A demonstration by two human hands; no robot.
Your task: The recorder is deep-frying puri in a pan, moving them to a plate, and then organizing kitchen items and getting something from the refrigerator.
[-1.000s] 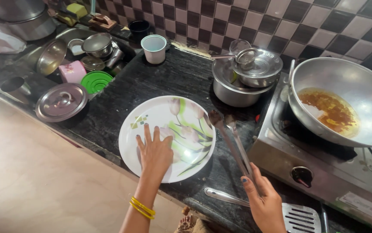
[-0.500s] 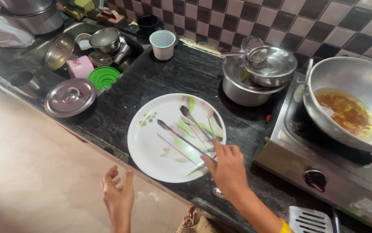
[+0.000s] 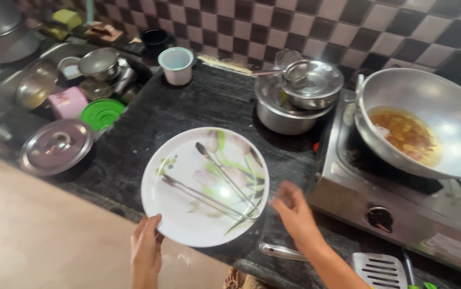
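A white round plate [image 3: 185, 214] with a flower print sits at the front edge of the black counter [image 3: 214, 104], partly overhanging it. Metal tongs [image 3: 214, 182] lie across the plate. My left hand [image 3: 146, 250] grips the plate's near rim from below. My right hand [image 3: 294, 213] hovers just right of the plate with its fingers apart and nothing in it, close to the tongs' near end.
A gas stove [image 3: 401, 208] at right carries a steel wok [image 3: 428, 123] with oil. Behind the plate stand stacked steel pots [image 3: 289, 107] and a white cup [image 3: 177, 65]. A steel lid [image 3: 55, 147], green lid [image 3: 102, 113] and sink vessels are left. A slotted spatula [image 3: 380, 270] lies near my right arm.
My right hand laid the tongs on the plate, let go and drew back to the right. My left hand left the plate's face, dropped down, then took hold of its near rim.
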